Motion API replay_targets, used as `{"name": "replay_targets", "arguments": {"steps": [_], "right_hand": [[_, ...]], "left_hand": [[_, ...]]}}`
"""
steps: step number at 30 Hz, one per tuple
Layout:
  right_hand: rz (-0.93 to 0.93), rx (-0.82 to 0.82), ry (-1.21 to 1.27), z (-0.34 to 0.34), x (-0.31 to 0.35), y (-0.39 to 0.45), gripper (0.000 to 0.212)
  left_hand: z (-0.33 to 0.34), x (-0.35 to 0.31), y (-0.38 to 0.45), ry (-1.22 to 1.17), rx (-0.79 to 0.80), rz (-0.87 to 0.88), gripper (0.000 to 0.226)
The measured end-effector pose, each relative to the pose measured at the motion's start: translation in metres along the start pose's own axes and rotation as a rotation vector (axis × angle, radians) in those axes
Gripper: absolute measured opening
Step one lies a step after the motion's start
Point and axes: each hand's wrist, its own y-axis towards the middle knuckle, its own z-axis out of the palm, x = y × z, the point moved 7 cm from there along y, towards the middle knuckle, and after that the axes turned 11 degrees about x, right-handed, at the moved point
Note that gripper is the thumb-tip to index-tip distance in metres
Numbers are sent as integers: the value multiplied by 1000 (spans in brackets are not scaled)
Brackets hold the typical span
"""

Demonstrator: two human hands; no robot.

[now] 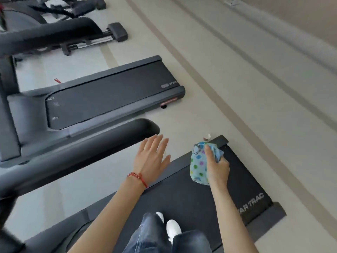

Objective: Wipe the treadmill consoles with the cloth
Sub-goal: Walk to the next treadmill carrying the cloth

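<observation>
Right hand (217, 166): fingers (209, 152) grasping the cloth (199, 161), a bunched light-blue piece with coloured dots, thumb laid along its upper side. Cloth held in the air above the treadmill belt (191, 198), toward the belt's rear end, not touching it.

Left hand (150, 157): fingers (158, 141) released, straight and slightly spread, palm down, holding nothing. Positioned just beside the rounded end of the dark handrail (91, 141); contact with the rail cannot be determined. Red beaded bracelet (138, 177) on the left wrist.

Underfoot: black belt with partial lettering "AR TRAC" near its rear right corner. White shoes (173, 229) and blue jeans (155, 234) standing on the belt toward its front.

On the floor (218, 88), just beyond the rear edge of the belt deck: small paper cup (207, 136), upright, near the cloth in the view but below it.

To the left: second treadmill (109, 95), parallel, belt bare, grey side rails, label near its rear right corner. Small red item (57, 80) on the floor beside its far rail; type cannot be determined.

Beyond, at the upper left: further exercise machines (82, 33), blurred. Treadmill consoles outside the view.
</observation>
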Motion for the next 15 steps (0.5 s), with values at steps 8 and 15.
{"name": "replay_targets", "arguments": {"steps": [8, 15], "right_hand": [[138, -324, 163, -81, -41, -5, 39], [220, -511, 294, -181, -67, 7, 36]], "left_hand": [[24, -75, 63, -1, 56, 319, 50], [48, -187, 117, -4, 52, 544, 49]]}}
